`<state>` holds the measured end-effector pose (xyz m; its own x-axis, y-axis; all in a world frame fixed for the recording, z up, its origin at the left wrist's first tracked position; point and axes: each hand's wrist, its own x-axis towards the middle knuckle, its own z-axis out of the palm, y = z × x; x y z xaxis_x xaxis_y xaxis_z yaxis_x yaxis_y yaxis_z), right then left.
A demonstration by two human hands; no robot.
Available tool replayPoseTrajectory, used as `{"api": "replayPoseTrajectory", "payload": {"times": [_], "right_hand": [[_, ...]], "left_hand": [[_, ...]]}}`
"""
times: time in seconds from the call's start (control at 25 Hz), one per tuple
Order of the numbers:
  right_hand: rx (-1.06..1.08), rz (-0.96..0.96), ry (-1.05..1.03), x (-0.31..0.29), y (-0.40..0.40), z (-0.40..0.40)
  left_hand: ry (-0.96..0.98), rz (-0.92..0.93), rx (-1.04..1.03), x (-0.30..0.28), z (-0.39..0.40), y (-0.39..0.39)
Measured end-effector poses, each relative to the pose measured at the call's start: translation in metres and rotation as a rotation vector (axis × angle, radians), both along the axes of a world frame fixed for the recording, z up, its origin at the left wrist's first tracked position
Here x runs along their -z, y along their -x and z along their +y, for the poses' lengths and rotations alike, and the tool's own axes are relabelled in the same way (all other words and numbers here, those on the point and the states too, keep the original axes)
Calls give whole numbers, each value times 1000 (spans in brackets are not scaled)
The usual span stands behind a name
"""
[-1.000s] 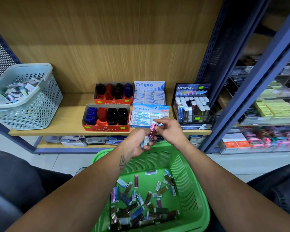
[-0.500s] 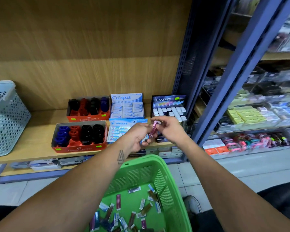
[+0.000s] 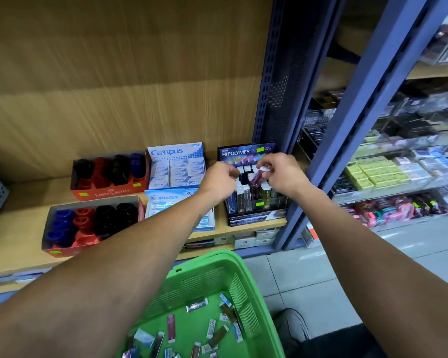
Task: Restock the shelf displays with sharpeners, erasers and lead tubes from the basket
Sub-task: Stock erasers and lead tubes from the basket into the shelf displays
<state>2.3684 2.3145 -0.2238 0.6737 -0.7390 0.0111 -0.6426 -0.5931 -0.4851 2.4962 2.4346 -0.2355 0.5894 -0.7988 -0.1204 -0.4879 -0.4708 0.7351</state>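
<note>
Right hand (image 3: 282,177) pinches pink lead tube (image 3: 257,177), tilted, cap up-right, over Hi-Polymer display (image 3: 246,153); left hand (image 3: 219,183) curled, contents unclear. Wooden shelf (image 3: 18,228), green basket (image 3: 217,262) below.

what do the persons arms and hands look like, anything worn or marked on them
Both forearms are bare, with no sleeves showing in this view. The left hand and right hand wear no gloves, and no rings, watch or bracelet can be seen. The one marking is a small dark tattoo on the left forearm just below the wrist; its shape is too foreshortened to make out.
</note>
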Motion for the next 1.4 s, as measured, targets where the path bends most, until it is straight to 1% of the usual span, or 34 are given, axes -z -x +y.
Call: {"api": "replayPoseTrajectory", "payload": {"times": [0.16, 0.24, 0.32, 0.44, 0.52, 0.68, 0.76, 0.88, 0.96, 1.12, 1.32, 1.4], "right_hand": [[-75, 152, 105, 8, -7, -2], [-68, 149, 127, 11, -10, -4], [-60, 116, 104, 13, -12, -5], [-63, 130, 112, 15, -17, -7], [-65, 129, 143, 17, -21, -7], [-47, 62, 122, 23, -19, -8], [-84, 98, 174, 24, -17, -7], [-173, 201, 274, 20, -19, -9], [-216, 244, 296, 17, -20, -10], [-241, 264, 303, 9, -19, -7], [-154, 276, 248, 4, -21, -6], [-166, 296, 229, 0, -25, -6]], "left_hand": [[-117, -172, 231, 16, -5, 6], [-219, -265, 333, 19, -6, 6], [-279, -359, 385, 21, -5, 4], [-301, -446, 398, 20, -4, 2], [-311, -458, 404, 20, -4, 1], [-309, -469, 412, 19, -5, 1], [-305, -459, 408, 19, -6, 2], [-310, -452, 401, 18, -7, 2], [-314, -450, 398, 19, -8, 2], [-304, -448, 397, 20, -8, 0], [-280, -373, 370, 19, -9, 0], [-288, -367, 370, 16, -10, 0]]}}
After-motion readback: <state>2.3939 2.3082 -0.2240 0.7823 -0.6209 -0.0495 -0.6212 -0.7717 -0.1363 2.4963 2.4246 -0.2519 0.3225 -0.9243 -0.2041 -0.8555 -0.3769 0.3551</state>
